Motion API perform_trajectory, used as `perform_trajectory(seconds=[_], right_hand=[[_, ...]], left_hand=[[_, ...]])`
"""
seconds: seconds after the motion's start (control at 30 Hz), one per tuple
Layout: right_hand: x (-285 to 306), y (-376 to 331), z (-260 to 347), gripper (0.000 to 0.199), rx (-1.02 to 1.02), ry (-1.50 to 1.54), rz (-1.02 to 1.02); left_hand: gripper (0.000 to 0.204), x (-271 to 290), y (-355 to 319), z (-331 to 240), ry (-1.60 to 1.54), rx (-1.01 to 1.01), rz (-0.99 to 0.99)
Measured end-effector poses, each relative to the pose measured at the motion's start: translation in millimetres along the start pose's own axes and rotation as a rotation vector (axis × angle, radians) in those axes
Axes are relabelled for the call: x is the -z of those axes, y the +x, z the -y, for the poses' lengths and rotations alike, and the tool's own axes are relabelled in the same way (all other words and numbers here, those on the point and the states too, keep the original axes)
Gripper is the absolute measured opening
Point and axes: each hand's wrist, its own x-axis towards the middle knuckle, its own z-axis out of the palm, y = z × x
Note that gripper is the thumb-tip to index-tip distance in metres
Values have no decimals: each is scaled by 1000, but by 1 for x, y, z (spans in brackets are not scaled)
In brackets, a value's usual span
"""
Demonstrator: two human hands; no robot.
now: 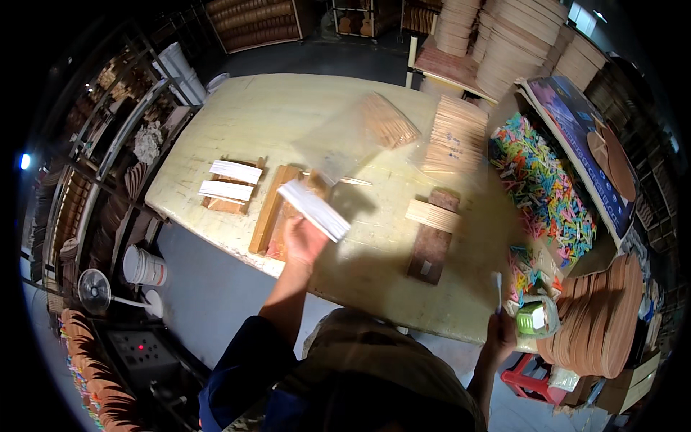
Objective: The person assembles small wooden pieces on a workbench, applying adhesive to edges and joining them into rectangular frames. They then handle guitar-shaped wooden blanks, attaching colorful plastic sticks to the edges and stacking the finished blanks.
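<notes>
My left hand [306,243] grips a flat bundle of white strips [315,210] and holds it tilted above a wooden frame [266,212] on the table. At the right edge, my right hand [501,335] is closed round a thin brush with a pale head [497,282], which points upward. Beside that hand sits a tub with a green container [531,318] in it. Two more groups of white strips [225,191] lie across a small wooden rack to the left. Pale wooden strips [432,215] rest across a dark brown board [430,252].
The yellowish table [237,108] also bears a clear plastic bag [338,140], fanned wooden strips [389,121] and a stack of strips [455,137]. A big box of colourful clothespins [547,194] stands at right, near stacked curved wooden pieces [601,317]. A fan [95,290] stands at left.
</notes>
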Motion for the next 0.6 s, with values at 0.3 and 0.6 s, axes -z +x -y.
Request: perform_trajectory(seconds=[0.3,0.6], right_hand=[[-9,-7,-16,24,-226,351,48],[0,-22,-13,25,-153,301,-20]], left_hand=[[49,100,57,-63,-140,-167,-76],[34,81,42,-37,224,-386,-619]])
